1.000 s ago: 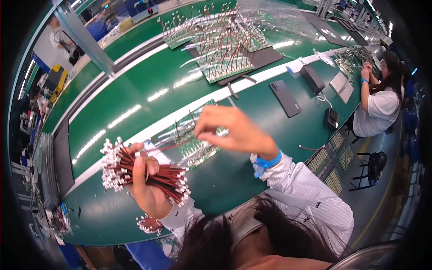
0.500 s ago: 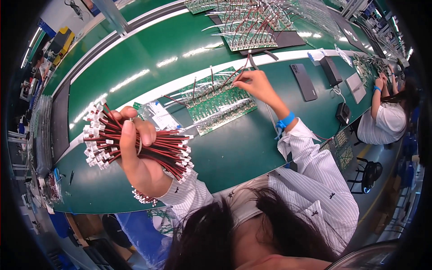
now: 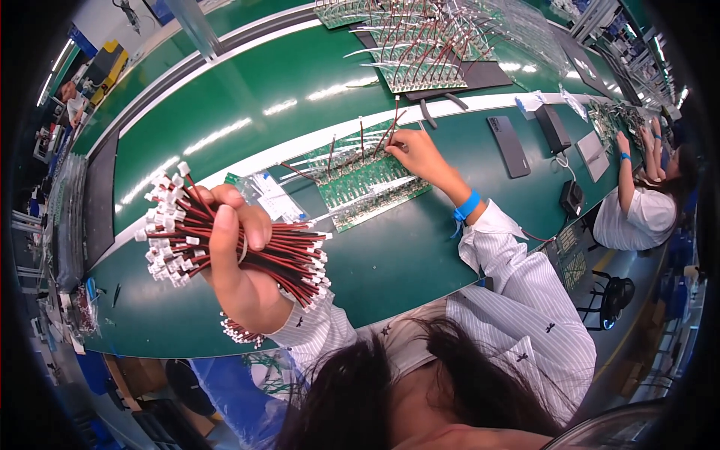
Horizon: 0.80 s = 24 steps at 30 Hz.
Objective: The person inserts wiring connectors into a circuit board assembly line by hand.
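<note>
My left hand (image 3: 244,259) is closed around a thick bundle of red-and-black cables (image 3: 281,259) with white connectors at both ends. A band circles the bundle. The bundle is held up over the left part of the green bench. My right hand (image 3: 420,157) pinches at the far right part of a green circuit board (image 3: 371,187). A red-and-black cable (image 3: 394,120) rises from its fingertips, its white plug up; the lower end is hidden by the fingers. Several more such cables (image 3: 332,154) stand along the board, among white strips.
Wired circuit boards (image 3: 420,71) are stacked on a dark mat behind. A phone (image 3: 508,146), a black box (image 3: 553,127) and a black adapter (image 3: 571,198) lie to the right. A bagged white label (image 3: 277,196) sits left of the board. A co-worker (image 3: 637,214) works at far right.
My right hand has moved slightly down and right; the cable at its fingertips now stands more upright. My left hand still grips the bundle, shifted a little with the whole view.
</note>
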Available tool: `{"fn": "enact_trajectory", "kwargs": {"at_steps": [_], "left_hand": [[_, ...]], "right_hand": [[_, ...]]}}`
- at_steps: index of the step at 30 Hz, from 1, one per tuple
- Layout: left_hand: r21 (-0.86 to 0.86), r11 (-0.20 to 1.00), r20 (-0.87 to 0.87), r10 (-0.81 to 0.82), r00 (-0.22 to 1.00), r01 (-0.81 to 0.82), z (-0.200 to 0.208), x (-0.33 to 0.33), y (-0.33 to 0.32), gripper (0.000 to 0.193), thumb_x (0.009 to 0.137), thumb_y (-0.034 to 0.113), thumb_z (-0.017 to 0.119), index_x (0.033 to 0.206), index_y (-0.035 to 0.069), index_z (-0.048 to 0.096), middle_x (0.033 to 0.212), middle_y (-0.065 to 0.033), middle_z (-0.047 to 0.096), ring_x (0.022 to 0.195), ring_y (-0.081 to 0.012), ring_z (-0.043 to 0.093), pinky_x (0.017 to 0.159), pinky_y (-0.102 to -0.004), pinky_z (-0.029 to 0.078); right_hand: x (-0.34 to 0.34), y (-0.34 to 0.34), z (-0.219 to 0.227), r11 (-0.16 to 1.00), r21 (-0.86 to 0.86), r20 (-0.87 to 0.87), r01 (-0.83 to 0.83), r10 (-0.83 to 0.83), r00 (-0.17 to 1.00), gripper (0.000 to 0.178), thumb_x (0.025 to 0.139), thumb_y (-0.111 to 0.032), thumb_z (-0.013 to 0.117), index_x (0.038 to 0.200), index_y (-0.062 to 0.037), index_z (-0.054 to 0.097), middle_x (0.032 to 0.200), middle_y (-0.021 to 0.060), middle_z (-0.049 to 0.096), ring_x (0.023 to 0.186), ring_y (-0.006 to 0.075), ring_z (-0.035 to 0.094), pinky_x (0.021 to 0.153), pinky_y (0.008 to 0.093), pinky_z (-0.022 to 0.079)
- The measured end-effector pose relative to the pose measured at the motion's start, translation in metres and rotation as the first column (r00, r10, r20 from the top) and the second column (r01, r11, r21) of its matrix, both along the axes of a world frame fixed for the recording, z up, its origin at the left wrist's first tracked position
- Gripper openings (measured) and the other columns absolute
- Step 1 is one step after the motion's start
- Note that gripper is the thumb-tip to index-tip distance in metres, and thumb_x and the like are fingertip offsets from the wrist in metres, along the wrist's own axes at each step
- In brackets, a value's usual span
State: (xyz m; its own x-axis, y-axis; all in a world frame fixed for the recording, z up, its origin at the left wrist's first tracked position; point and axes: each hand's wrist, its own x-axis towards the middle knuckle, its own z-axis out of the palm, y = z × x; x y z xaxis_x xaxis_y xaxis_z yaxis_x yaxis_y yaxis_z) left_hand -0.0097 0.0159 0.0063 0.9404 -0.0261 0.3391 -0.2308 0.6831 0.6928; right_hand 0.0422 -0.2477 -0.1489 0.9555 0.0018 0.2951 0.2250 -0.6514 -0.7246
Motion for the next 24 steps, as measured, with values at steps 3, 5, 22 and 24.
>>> {"fn": "enact_trajectory", "kwargs": {"at_steps": [3,5,22,24], "left_hand": [[-0.027,1.0,-0.002,0.014,1.0,-0.015,-0.001,0.003,0.0,0.018,0.082,0.002,0.045,0.099,0.003,0.042,0.087,-0.007,0.048,0.054,-0.0076,0.038,0.052,-0.0206,0.033],[-0.058,0.998,0.001,0.021,1.0,-0.021,-0.001,0.003,0.001,0.02,0.081,0.0,0.045,0.1,0.003,0.042,0.087,-0.0092,0.049,0.054,-0.0083,0.041,0.051,-0.0207,0.034],[-0.015,0.997,-0.074,0.078,0.994,-0.079,-0.01,0.006,0.0,0.02,0.081,0.002,0.045,0.101,0.003,0.043,0.084,-0.0068,0.05,0.053,-0.0074,0.04,0.049,-0.0196,0.031],[-0.017,0.997,-0.078,0.069,0.995,-0.07,-0.01,0.007,0.0,0.02,0.081,0.002,0.045,0.101,0.003,0.043,0.084,-0.0068,0.05,0.053,-0.0075,0.04,0.048,-0.0198,0.031]], "right_hand": [[0.002,0.0,0.001,0.996,-0.092,0.023,-0.008,0.01,1.0,0.009,0.072,-0.007,0.057,0.073,0.0023,0.057,0.071,0.017,0.057,0.065,0.0322,0.055,0.059,0.0376,0.044],[0.0,0.0,0.003,0.989,-0.15,0.055,-0.006,0.014,0.998,0.009,0.072,-0.007,0.056,0.072,0.002,0.056,0.072,0.0171,0.056,0.068,0.0336,0.055,0.061,0.0396,0.043],[-0.012,0.026,0.001,0.749,-0.654,0.197,0.103,0.037,0.98,0.011,0.065,-0.003,0.051,0.075,-0.0006,0.052,0.084,0.0085,0.052,0.08,0.0228,0.052,0.056,0.033,0.047],[-0.01,0.024,-0.004,0.751,-0.651,0.22,0.108,0.05,0.974,0.011,0.064,-0.003,0.051,0.075,-0.0006,0.052,0.083,0.0081,0.052,0.08,0.0228,0.052,0.056,0.0328,0.047]]}}
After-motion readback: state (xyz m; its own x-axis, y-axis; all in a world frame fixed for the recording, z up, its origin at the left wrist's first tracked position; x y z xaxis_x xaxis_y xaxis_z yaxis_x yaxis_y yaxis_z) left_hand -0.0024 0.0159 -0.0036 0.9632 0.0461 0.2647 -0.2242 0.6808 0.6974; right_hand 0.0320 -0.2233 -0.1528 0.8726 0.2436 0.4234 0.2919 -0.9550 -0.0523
